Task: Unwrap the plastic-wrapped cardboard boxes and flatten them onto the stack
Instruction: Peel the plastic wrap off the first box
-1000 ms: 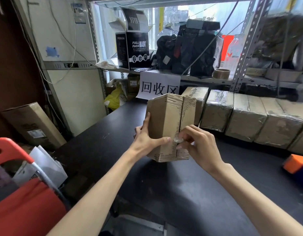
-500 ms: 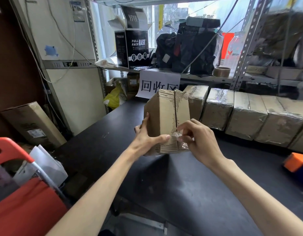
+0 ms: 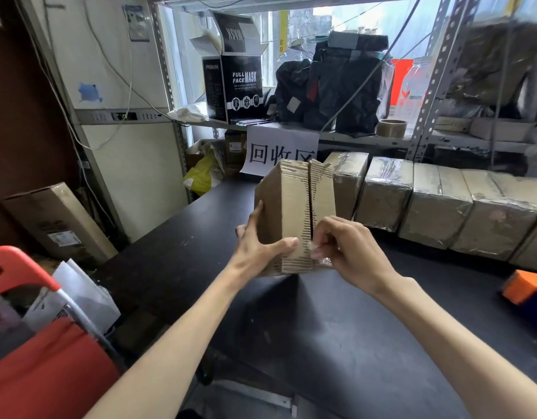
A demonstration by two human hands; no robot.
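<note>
Sign: a white paper sign hangs from the shelf edge behind the held box and reads 回收区 (its lower edge is hidden by the box).
Mask carton: a black mask carton on the shelf reads "FULL FACE MASK" on its front and "PROMASK" on its side; its raised lid shows "MASK" upside down.
Other labels: a white sticker on the long brown carton leaning at the left, too small to read; the digits on the white appliance's display are also unreadable.
Cardboard box: the cardboard box stands on end over the black table, its two-flap face toward the camera, with a seam running top to bottom and torn strips of bare corrugation beside it. I cannot tell whether its lower edge touches the table.
Left hand: the left hand grips the box's lower left, thumb laid across the front face, fingers round the side.
Right hand: the right hand is curled at the box's lower right, just beside the seam, pinching a scrap of clear plastic between thumb and fingertips.
Box relative to hands: between the two hands, most of it rising above them.
Wrapped boxes: a row of plastic-wrapped boxes sits side by side along the back of the table, right of the held box.
Shelf: black bags and a roll of brown tape.
Table edge, right: an orange block.
</note>
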